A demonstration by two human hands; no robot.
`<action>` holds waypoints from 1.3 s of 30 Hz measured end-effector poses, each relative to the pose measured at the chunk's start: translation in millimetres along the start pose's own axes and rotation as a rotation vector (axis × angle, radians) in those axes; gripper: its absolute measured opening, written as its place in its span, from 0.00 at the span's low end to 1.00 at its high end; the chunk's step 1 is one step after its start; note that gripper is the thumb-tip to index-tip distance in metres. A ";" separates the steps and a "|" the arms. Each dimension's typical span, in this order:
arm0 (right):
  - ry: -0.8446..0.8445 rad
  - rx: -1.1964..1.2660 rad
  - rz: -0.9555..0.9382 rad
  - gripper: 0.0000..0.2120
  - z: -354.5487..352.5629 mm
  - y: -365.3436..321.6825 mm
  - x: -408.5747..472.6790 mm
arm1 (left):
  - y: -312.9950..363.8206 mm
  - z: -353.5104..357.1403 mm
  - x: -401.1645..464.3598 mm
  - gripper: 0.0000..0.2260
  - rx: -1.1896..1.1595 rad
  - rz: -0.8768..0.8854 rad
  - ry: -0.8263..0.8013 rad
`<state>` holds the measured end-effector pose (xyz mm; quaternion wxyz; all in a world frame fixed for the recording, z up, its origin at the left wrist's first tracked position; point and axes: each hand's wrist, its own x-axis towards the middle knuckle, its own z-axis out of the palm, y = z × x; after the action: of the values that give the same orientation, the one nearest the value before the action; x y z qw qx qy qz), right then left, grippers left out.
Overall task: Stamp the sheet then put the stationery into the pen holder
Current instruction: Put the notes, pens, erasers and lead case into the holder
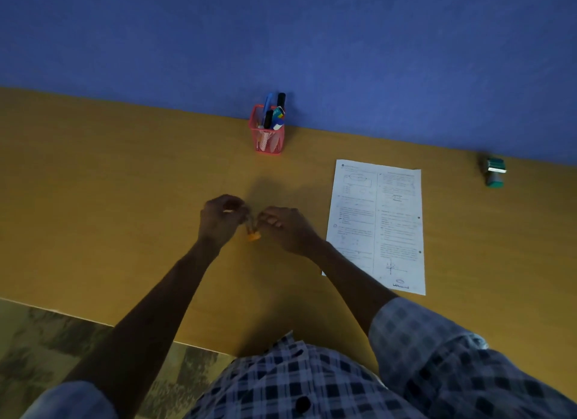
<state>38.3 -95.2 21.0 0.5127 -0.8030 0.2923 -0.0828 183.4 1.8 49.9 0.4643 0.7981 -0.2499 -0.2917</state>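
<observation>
A small orange-tipped object is pinched by both hands left of the printed sheet, its stamped text blurred, on the yellow counter.

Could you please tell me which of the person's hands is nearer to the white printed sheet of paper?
The right hand is nearer, just left of the white printed sheet of paper. The left hand is farther left, beyond it.

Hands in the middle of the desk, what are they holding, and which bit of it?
Both the left hand and right hand pinch a small item with an orange end. Their grip is on its upper part; the orange end hangs free below. What it is cannot be told.
</observation>
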 end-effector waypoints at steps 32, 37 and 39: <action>0.533 -0.561 -0.069 0.11 -123.8 -96.1 169.8 | 74.2 49.9 154.5 0.21 0.161 0.250 0.047; 0.491 -0.628 -0.043 0.12 -130.4 -97.8 178.5 | 69.5 53.4 156.9 0.22 0.163 0.244 0.107; 0.462 -0.657 -0.030 0.12 -132.4 -97.3 181.7 | 69.8 54.5 156.4 0.21 0.180 0.249 0.115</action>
<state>166.6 -269.0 136.6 0.1481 -0.8887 0.3991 -0.1706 246.7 -166.4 53.6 0.4371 0.8146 -0.3449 -0.1624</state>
